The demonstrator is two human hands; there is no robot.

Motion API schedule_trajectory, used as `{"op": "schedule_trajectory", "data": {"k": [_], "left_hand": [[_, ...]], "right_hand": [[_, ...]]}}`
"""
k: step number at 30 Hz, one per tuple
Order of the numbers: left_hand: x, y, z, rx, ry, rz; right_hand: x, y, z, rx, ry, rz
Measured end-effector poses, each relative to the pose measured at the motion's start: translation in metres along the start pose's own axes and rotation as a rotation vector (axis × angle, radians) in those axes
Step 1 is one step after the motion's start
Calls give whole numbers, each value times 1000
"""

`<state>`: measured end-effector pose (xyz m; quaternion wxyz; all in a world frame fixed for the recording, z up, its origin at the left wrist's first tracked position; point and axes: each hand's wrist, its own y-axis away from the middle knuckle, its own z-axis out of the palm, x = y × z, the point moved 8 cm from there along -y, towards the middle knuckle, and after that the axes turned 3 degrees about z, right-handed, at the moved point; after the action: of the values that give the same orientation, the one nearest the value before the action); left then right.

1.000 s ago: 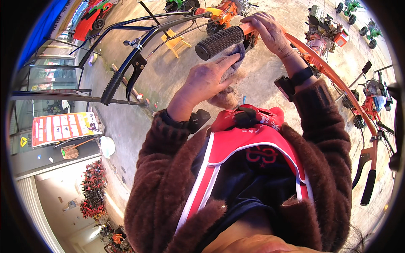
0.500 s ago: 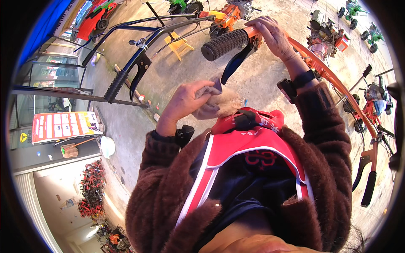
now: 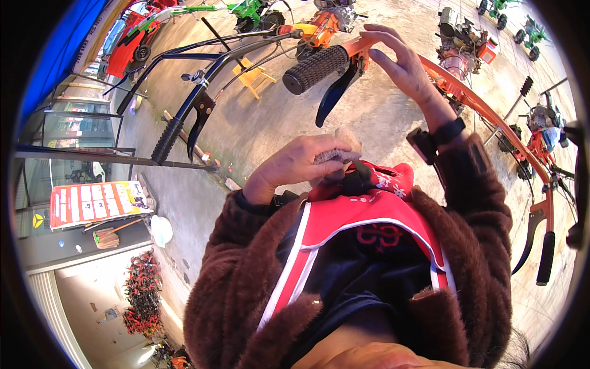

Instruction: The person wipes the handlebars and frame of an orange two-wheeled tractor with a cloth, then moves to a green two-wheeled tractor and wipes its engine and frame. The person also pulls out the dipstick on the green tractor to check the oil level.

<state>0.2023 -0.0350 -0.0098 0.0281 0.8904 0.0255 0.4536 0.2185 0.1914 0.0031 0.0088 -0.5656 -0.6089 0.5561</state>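
My left hand point(image 3: 292, 160) is closed around a bunched grey cloth point(image 3: 337, 156), close in front of the red apron point(image 3: 362, 212) I wear. My right hand point(image 3: 402, 66) lies over the orange handlebar point(image 3: 470, 98) just behind its ribbed black grip point(image 3: 316, 69). Its fingers are stretched out and loose, with the thumb spread away from them; whether the fingertips touch the bar is hard to tell. Below the grip hangs a black hand lever point(image 3: 337, 97). The same handlebar curves round to a second black grip point(image 3: 545, 258) at the far right.
Another machine's dark handlebar point(image 3: 232, 52) reaches in from the upper left, ending in a black grip point(image 3: 167, 141). A yellow stool point(image 3: 253, 79) stands beyond it. Engines and small tillers, one an orange machine point(image 3: 322, 31), line the back. A broom point(image 3: 107, 238) and white bowl-shaped object point(image 3: 161, 230) are at left.
My left hand has moved right with the cloth, nearer the apron's front. The right hand's fingers have loosened and its thumb has spread from the handlebar. The view has shifted slightly.
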Motion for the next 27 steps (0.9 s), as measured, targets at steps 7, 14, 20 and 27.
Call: {"op": "schedule_trajectory", "data": {"k": [7,14,20,27], "left_hand": [[44,-28,-18,165,-30,268],[90,-72,8,203,-95,676],[113,-52,-13,564,-811,651],[71,-53,-80,567,-1369,-112]], "right_hand": [[-12,70,-20,-280,-586,507],[-29,129,19,-542,-294,529],[-13,148,-5,-442,-378,586],[11,189,-26,-303,-558,830]]}}
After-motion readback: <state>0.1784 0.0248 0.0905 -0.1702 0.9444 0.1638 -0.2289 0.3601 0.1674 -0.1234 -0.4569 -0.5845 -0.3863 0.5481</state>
